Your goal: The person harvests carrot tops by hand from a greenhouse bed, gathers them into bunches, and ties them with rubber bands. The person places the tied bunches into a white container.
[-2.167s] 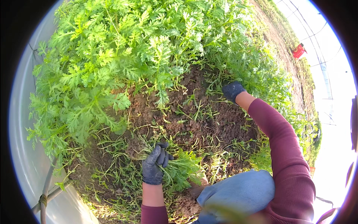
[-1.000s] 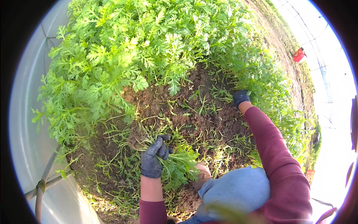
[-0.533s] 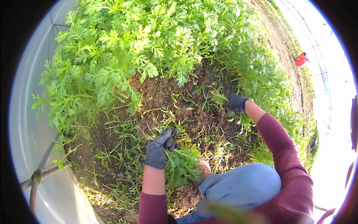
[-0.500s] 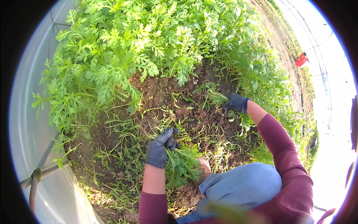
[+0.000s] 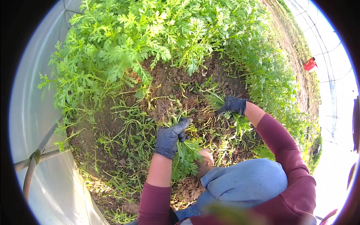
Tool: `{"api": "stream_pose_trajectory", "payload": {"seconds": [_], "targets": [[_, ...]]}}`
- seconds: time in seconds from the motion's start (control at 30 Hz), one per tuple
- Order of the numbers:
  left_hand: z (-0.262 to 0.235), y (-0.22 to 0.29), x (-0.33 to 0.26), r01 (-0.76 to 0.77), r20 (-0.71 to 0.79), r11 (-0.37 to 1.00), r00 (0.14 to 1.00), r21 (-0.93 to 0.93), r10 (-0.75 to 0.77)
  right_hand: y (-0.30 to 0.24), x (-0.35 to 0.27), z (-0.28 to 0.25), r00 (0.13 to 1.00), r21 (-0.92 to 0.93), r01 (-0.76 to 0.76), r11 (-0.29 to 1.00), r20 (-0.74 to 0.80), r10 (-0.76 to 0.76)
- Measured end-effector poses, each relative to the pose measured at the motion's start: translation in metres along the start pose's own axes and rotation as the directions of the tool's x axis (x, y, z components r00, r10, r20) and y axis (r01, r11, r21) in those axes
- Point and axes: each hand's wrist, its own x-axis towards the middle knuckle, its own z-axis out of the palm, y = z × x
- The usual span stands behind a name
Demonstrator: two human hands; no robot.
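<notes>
Low over crumbly brown soil (image 5: 176,77), two bunches of greens in gloved hands

Clearly, texture rules this patch: the soil is broken into coarse clods, and thin, limp stems (image 5: 129,131) lie tangled across it, pale green to straw-yellow. Ahead stand dense leafy greens (image 5: 150,41), their soft leaves deeply lobed and feathery, glaring bright where sunlight strikes.

The left hand (image 5: 168,140), in a close-fitting dark glove, has its fingers curled firmly around the left bunch (image 5: 186,159), thumb laid across the stems. Fine roots with soil clinging to them jut out above the fist, and the leafy tops hang below it toward the person. The right hand (image 5: 233,105), gloved alike, is wrapped around the stems of the right bunch (image 5: 214,100) near the standing greens; these fan out to the left of the fingers. Some of its fingers are hidden, so how tightly they press cannot be told. The two bunches are apart, both above the soil.

Ribbed burgundy sleeves (image 5: 287,152) end short of the gloves. Near the left bunch are a blue fabric-covered knee (image 5: 247,183) and a scuffed brown boot (image 5: 205,161). Smooth, translucent plastic sheeting (image 5: 33,108) curves along the left side, where slender round poles (image 5: 35,156) cross.
</notes>
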Motion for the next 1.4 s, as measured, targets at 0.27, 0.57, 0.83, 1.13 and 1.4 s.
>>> {"api": "stream_pose_trajectory", "payload": {"seconds": [0.27,0.57,0.83,1.13,1.4], "targets": [[0.029,-0.021,0.005,-0.359,0.07,0.855,0.93,0.375,0.36,-0.062,-0.038,0.035,0.927,0.521,0.089,0.849,0.269,-0.262],[0.025,-0.017,0.002,-0.413,-0.048,0.66,0.825,0.627,0.563,-0.082,-0.054,0.042,0.868,0.644,0.072,0.761,0.336,-0.366],[0.002,-0.009,0.009,-0.468,-0.1,0.612,0.737,0.637,0.668,-0.081,-0.064,0.033,0.835,0.655,0.026,0.755,0.401,-0.377],[-0.028,0.028,-0.001,-0.432,-0.206,0.814,0.82,0.389,0.534,-0.082,-0.06,0.034,0.865,0.734,-0.02,0.679,0.354,-0.357],[0.023,-0.001,-0.003,-0.374,0.021,0.861,0.92,0.346,0.391,-0.091,-0.063,0.04,0.845,0.699,0.061,0.712,0.344,-0.41]]}}
